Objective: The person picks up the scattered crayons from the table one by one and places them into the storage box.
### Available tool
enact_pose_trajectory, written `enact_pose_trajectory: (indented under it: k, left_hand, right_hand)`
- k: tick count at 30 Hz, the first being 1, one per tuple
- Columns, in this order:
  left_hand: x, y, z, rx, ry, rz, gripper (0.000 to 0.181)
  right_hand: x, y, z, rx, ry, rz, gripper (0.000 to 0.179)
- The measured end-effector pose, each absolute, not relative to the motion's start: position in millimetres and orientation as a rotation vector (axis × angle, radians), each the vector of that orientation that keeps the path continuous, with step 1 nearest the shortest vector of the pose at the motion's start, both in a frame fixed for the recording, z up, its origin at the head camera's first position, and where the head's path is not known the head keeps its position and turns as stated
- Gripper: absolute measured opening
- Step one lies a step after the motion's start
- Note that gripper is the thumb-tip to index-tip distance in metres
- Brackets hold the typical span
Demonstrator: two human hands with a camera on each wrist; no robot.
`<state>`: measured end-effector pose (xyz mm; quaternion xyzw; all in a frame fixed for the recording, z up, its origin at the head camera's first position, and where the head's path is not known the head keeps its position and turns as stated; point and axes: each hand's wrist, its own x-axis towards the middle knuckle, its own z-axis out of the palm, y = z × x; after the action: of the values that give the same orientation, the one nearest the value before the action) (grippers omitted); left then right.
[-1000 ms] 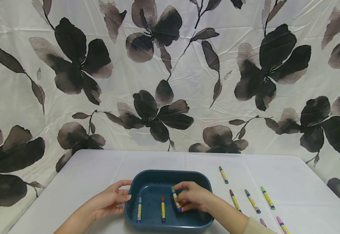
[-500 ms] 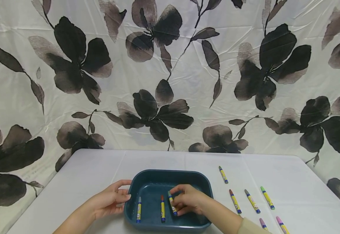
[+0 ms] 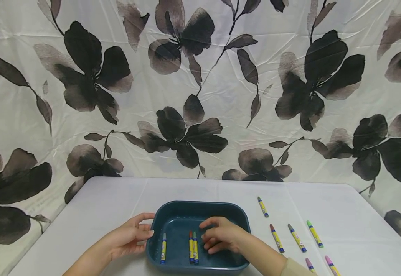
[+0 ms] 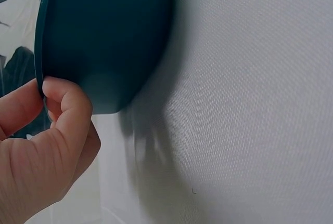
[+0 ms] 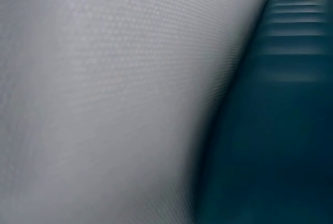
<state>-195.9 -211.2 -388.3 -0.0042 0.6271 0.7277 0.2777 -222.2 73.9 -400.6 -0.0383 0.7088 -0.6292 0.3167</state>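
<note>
My left hand [image 3: 131, 235] pinches the left rim of a dark teal tray [image 3: 200, 202] between thumb and fingers; the left wrist view shows this grip [image 4: 57, 141] from outside the tray's wall. Inside the tray lie three crayons in yellow wrappers with blue bands. A grey-blue crayon [image 3: 164, 249] is at the left, and a red-brown crayon [image 3: 191, 247] and a green crayon [image 3: 195, 249] lie side by side near the middle. Just right of that pair, my right hand [image 3: 224, 235] hovers over the tray with loosely bent fingers, holding nothing. In the right wrist view only the tray's outer wall [image 5: 270, 130] shows large.
Right of the tray, several crayons lie scattered on the white tablecloth [image 3: 352, 222], among them a brown crayon [image 3: 277, 238], a light green crayon [image 3: 315, 234] and a pink crayon [image 3: 332, 265]. A floral curtain [image 3: 200, 96] hangs behind the table.
My right hand has carried the green crayon leftward, laid it against the red-brown one and let it go. My left hand has stayed on the rim.
</note>
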Motion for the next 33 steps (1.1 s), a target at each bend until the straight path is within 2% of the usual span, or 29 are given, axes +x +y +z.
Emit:
enact_pose_trajectory:
  k: [33]
  left_hand:
    - [-197.7, -212.7, -390.7, 0.010, 1.657, 1.961, 0.063]
  right_hand:
    - [-232.9, 97.5, -366.5, -0.249, 1.822, -1.743, 0.042]
